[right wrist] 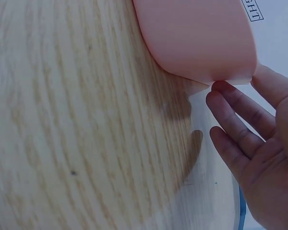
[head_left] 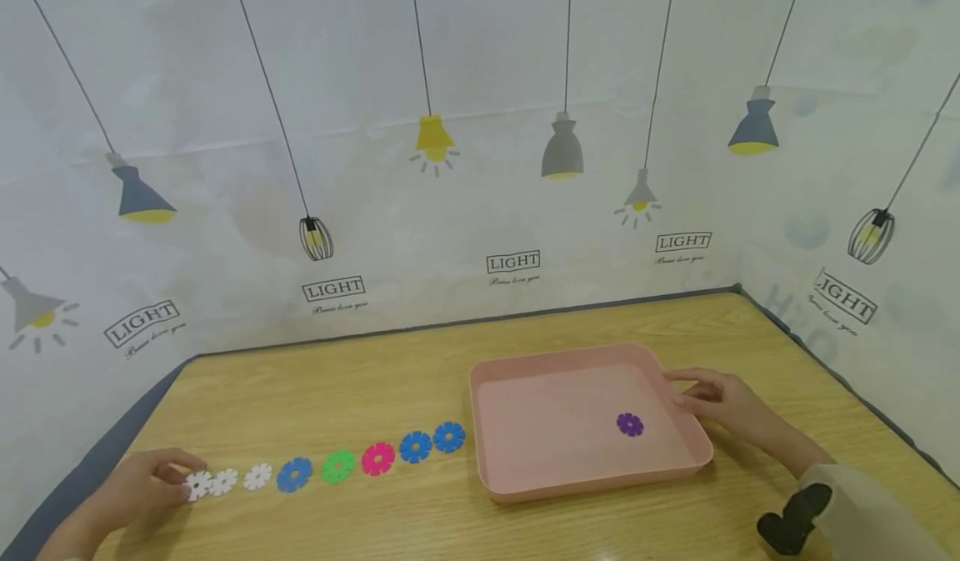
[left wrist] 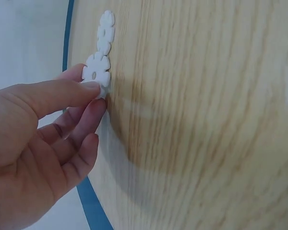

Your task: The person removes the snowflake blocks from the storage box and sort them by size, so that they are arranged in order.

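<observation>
In the head view, my left hand [head_left: 138, 488] pinches a white snowflake disc [left wrist: 97, 67] between thumb and fingers at the row's left end. This disc meets or overlaps a second white disc [head_left: 222, 482]. Rightward the row continues with another white disc [head_left: 257, 476], a blue disc [head_left: 294, 475], a green disc [head_left: 338, 466], a pink disc [head_left: 377, 458] and two blue discs [head_left: 416, 446]. My right hand [head_left: 723, 403] holds the right rim of a pink tray [head_left: 540, 483], thumb at the rim, fingertips against the outer wall. Inside the tray lies a purple disc [head_left: 630, 424].
The wood-grain table [head_left: 337, 386] carries everything. A whitish wall sheet [head_left: 480, 202] printed with lamps stands behind and beside it, with a dark border at the table's edge. A black strap [head_left: 795, 518] circles the right sleeve.
</observation>
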Demonstrator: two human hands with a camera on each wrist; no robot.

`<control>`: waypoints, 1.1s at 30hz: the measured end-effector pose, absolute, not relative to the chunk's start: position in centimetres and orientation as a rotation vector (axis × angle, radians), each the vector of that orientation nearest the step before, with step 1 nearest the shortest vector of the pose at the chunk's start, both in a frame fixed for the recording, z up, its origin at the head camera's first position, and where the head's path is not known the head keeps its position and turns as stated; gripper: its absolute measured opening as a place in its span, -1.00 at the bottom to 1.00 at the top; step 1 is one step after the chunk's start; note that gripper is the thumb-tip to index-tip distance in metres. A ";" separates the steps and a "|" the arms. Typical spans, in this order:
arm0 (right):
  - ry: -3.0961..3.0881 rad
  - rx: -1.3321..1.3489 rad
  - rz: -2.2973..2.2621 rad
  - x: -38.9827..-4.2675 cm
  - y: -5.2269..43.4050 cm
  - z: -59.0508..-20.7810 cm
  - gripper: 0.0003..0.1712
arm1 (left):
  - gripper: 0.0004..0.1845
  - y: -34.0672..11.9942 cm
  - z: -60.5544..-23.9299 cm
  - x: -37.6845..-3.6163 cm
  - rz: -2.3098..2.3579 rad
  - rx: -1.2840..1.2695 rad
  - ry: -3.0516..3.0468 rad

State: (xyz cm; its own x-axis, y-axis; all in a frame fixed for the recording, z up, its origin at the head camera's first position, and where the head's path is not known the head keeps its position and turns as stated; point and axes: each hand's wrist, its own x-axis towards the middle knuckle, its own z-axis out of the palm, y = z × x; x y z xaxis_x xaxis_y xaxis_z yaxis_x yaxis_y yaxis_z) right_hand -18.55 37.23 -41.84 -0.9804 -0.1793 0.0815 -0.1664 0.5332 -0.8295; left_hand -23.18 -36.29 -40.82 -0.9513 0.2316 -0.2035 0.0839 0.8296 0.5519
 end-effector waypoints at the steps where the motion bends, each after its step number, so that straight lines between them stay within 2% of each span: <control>1: 2.738 -0.312 -1.481 -18.5 37.2 -41.8 -0.46 | -0.70 -36.2 -40.8 -23.1 0.800 0.222 2.759; 33: 2.744 -0.306 -1.466 -18.6 37.4 -42.2 -0.46 | -0.72 -36.8 -41.2 -22.8 0.749 0.136 2.853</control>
